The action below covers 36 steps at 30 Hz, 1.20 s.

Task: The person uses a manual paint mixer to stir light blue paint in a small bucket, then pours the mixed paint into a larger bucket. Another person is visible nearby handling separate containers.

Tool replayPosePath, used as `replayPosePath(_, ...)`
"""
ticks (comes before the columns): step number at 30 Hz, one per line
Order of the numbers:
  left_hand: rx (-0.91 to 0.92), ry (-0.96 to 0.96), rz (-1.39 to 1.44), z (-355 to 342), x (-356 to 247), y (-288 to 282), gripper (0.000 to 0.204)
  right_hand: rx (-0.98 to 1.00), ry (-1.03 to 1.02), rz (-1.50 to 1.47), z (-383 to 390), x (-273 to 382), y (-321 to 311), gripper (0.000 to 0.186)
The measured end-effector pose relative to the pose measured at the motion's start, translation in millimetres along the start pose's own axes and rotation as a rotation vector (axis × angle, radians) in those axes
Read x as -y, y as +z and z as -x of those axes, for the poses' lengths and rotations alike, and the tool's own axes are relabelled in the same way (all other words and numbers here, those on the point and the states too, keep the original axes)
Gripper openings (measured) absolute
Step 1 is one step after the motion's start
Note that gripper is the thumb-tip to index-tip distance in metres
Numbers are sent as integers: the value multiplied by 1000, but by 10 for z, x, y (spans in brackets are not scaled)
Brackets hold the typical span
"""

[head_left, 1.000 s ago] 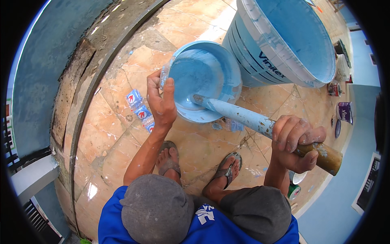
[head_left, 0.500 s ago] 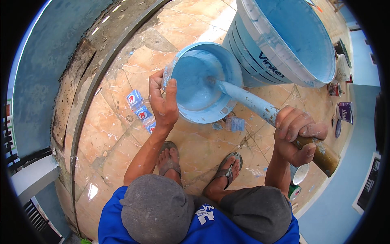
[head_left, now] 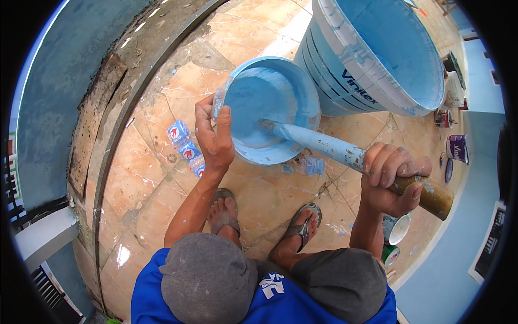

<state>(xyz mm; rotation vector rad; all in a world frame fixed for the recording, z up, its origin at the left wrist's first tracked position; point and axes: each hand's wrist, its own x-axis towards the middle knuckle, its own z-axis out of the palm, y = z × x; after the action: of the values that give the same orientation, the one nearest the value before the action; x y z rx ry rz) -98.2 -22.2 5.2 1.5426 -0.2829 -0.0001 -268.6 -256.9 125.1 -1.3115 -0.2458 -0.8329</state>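
My left hand grips the left rim of a small blue paint bucket, thumb inside and fingers outside. Light blue liquid paint lies in it. My right hand is wrapped around a thick round stick, brown at its upper end and coated in blue paint further down. The stick slants left into the bucket, and its tip is hidden in the paint. Against the bucket's upper right stands a much larger paint pail, its inside coated blue.
Crumpled blue-and-white packets lie left of the bucket, and a clear-blue plastic piece below it. Cans and a white cup stand on the right. A raised edging curves along the left. My sandalled feet are close by.
The stick's tip has moved left through the paint, while its upper end has risen slightly in the picture. My right hand shifted a little with it; the small bucket moved slightly left.
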Motion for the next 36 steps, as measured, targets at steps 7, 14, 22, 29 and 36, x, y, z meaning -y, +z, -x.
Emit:
replayPosePath(7,14,32,-17,10,22,17,22,84,-148,123,-189,-28,-10,39)
replayPosePath(14,14,15,3,26,-27,29,26,71,-89,172,-54,36,151,32)
replayPosePath(22,10,46,0,27,22,3,27,71,13,1,32,97,222,38)
replayPosePath(29,26,20,10,23,-7,27,24,64,-51,106,-47,9,115,42)
replayPosePath(36,42,42,-3,41,-1,41,25,76,-139,142,-123,-18,56,44)
